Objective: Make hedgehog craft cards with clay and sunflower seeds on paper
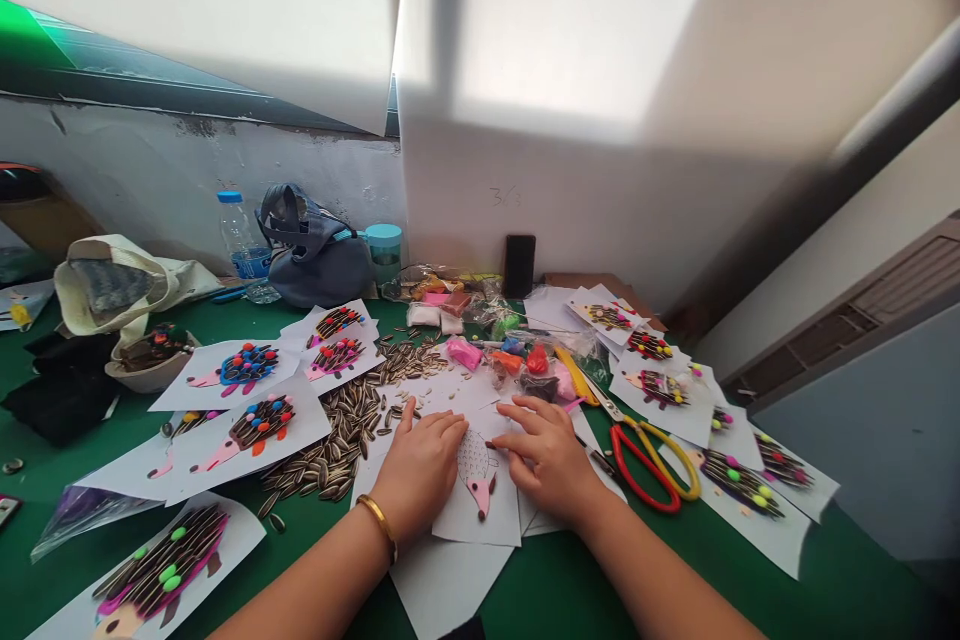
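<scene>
Between my hands lies a white sheet with a drawn hedgehog; its snout is pink clay with a dark nose tip and an eye. My left hand rests flat on the sheet's left side, fingers stretched forward, holding nothing. On the other side, my right hand has its fingers spread, a fingertip touching a small brown clay piece at the drawing's edge. Another small brown piece lies below it on the hedgehog. Striped sunflower seeds are heaped left of my left hand.
Red-and-yellow scissors lie right of my right hand. Bagged coloured clay sits ahead. Finished hedgehog cards spread left, more cards right. A bottle, blue bag, cup and phone stand along the wall.
</scene>
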### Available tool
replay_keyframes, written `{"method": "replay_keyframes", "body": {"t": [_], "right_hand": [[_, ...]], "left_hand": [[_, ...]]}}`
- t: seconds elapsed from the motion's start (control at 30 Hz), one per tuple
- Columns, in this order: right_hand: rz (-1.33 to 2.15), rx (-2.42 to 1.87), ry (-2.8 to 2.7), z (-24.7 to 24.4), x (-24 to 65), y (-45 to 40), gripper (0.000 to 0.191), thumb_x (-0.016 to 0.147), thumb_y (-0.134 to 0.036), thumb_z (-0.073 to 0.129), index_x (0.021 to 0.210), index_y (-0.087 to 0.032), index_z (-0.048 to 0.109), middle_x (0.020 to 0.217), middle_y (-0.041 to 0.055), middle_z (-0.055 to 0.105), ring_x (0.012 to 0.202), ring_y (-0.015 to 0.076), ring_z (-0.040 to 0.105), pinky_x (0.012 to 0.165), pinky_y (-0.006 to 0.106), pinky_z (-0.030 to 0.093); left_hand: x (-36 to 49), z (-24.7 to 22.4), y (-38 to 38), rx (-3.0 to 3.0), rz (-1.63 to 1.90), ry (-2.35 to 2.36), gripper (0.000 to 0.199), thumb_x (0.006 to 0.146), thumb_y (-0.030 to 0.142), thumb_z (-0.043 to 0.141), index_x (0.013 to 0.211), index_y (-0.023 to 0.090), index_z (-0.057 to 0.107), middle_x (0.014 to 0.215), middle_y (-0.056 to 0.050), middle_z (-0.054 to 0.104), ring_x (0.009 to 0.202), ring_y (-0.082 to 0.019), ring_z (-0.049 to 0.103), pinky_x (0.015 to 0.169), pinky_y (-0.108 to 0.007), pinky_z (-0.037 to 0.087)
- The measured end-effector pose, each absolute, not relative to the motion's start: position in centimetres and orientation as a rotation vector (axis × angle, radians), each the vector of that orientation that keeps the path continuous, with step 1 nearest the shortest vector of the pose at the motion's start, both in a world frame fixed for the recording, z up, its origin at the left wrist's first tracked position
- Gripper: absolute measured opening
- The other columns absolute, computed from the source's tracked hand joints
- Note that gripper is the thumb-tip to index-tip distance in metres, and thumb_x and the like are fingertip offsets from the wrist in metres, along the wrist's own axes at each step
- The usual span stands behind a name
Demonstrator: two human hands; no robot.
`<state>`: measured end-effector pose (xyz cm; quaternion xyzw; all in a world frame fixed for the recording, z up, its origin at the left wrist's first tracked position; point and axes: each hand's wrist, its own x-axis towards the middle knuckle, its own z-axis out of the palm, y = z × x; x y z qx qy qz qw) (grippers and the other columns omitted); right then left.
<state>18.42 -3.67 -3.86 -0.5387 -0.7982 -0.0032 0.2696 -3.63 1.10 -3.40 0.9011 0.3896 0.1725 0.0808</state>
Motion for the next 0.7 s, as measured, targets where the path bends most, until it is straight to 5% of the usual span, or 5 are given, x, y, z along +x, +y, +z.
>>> {"method": "replay_keyframes", "body": {"t": [0.7], "right_hand": [[-0.015,-1.377,-2.315,-4.34,18.84,-3.50,0.037,0.079,-0.015,0.059,0.107,-0.037,0.072,0.134,-0.0005,0.060,0.129,0.0294,0.047,0.101,0.050,0.034]], "left_hand": [[-3.51,-3.25,1.09,2.676,0.491,1.174,0.043,0.084,0.005,0.045,0.120,0.022,0.063,0.123,-0.007,0.069,0.119,-0.024,0.060,0.120,-0.060,0.006]]}}
